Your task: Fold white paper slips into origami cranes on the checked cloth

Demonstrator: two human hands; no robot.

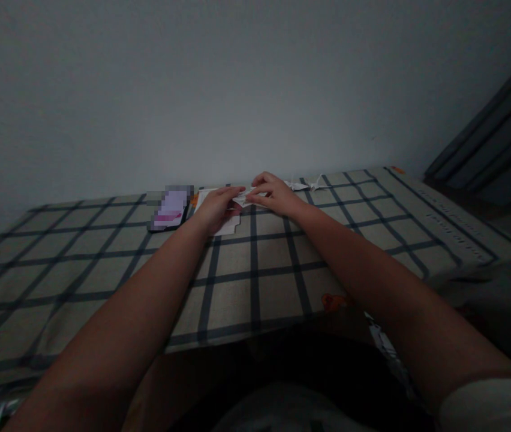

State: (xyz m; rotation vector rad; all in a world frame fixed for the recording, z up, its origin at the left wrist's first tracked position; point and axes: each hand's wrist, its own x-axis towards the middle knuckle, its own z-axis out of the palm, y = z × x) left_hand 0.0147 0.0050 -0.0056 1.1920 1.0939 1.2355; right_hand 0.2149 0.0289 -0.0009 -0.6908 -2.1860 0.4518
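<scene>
Between my hands, near the back of the table, is a folded piece of white paper [245, 199]. My left hand [218, 207] pinches its left side, fingers pointing right. From the other side my right hand [275, 194] bends its fingers and thumb onto the same paper. The exact folds are partly covered by the fingers. White sheets of paper [228, 228] lie under and beside my left hand. Just past my right hand stand small folded white paper figures with pointed tips, like paper cranes [315, 185].
A phone [172, 208] with a lit, blurred screen lies left of my left hand. A checked cloth [233, 288] covers the table. The grey wall [246, 90] rises right behind it, and a dark curtain [498, 120] hangs at the right.
</scene>
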